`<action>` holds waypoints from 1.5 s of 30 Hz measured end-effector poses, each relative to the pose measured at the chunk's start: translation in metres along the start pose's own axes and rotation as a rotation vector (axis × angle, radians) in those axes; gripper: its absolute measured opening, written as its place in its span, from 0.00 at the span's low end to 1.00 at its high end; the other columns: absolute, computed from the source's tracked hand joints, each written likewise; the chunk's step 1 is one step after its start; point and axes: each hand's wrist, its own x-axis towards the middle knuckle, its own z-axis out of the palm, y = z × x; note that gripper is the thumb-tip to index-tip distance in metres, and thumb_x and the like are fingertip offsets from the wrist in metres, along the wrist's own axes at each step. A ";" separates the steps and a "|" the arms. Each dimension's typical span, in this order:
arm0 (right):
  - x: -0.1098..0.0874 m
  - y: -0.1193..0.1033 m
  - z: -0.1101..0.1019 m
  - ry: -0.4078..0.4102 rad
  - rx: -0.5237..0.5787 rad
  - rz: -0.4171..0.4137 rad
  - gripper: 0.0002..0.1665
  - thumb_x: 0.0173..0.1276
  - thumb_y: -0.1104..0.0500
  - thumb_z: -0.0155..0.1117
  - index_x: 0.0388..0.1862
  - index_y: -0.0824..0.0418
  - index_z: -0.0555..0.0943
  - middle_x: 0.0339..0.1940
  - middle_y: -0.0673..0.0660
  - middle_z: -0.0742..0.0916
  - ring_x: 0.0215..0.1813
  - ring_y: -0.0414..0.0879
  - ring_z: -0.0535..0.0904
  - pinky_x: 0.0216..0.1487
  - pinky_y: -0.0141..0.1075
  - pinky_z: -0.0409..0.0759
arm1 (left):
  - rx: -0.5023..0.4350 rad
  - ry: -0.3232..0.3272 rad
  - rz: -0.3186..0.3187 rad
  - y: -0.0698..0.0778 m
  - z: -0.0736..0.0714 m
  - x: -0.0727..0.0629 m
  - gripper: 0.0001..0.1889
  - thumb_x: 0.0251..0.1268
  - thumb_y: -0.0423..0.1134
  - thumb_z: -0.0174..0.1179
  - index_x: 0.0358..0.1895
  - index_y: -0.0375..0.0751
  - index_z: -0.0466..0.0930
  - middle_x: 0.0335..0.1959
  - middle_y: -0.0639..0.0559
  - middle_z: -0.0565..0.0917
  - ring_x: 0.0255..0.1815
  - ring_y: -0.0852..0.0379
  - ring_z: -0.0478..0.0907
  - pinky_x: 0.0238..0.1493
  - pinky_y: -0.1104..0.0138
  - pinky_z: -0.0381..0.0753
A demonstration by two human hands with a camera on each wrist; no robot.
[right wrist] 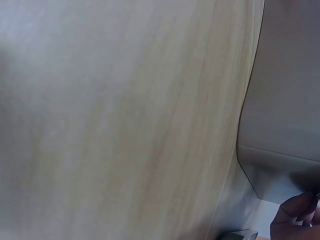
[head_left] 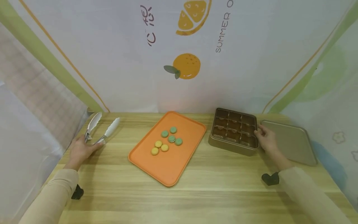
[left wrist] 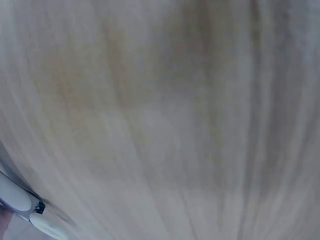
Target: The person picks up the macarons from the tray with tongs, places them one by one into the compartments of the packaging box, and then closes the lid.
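At the left of the table, my left hand [head_left: 79, 151] grips metal tongs [head_left: 92, 123] with white tips, their two arms spread wide apart. A corner of the tongs [left wrist: 15, 195] shows at the lower left of the left wrist view. My right hand [head_left: 267, 139] pinches the right rim of a brown square baking pan [head_left: 233, 147] fitted with a divider of several compartments. In the right wrist view, thumb and finger of the right hand [right wrist: 296, 220] meet at the edge of the pan [right wrist: 285, 115].
Between the hands lies an orange tray [head_left: 165, 174] holding several green macarons [head_left: 171, 139] and three yellow macarons [head_left: 158, 144]. A flat brown lid or sheet [head_left: 293, 143] rests right of the pan. Behind the wooden table [head_left: 179, 202] hangs a printed white curtain [head_left: 126, 77].
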 end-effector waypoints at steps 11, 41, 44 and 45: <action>0.000 0.003 0.001 -0.009 0.015 -0.001 0.30 0.74 0.59 0.46 0.67 0.78 0.58 0.31 0.54 0.72 0.18 0.32 0.62 0.18 0.27 0.66 | -0.002 -0.013 -0.029 0.002 0.000 0.004 0.43 0.55 0.57 0.63 0.53 0.15 0.60 0.49 0.19 0.65 0.54 0.25 0.58 0.51 0.39 0.63; 0.000 0.002 0.003 -0.002 0.025 0.011 0.30 0.75 0.59 0.45 0.67 0.78 0.57 0.33 0.54 0.71 0.16 0.31 0.61 0.16 0.27 0.65 | -0.086 -0.021 0.232 0.045 -0.003 -0.035 0.43 0.53 0.52 0.68 0.62 0.21 0.62 0.50 0.24 0.70 0.46 0.35 0.67 0.40 0.46 0.69; -0.001 0.001 0.002 -0.005 0.022 0.009 0.30 0.75 0.59 0.45 0.68 0.78 0.57 0.33 0.54 0.70 0.16 0.31 0.61 0.16 0.27 0.65 | -0.066 -0.013 0.276 0.052 -0.001 -0.042 0.42 0.51 0.51 0.70 0.61 0.23 0.65 0.48 0.26 0.72 0.43 0.37 0.69 0.38 0.50 0.69; -0.001 0.001 0.002 -0.005 0.021 0.009 0.30 0.75 0.59 0.45 0.68 0.78 0.57 0.33 0.55 0.70 0.16 0.31 0.61 0.16 0.27 0.65 | -0.059 -0.009 0.291 0.054 0.000 -0.044 0.41 0.50 0.51 0.70 0.61 0.24 0.66 0.47 0.27 0.73 0.42 0.39 0.70 0.37 0.52 0.69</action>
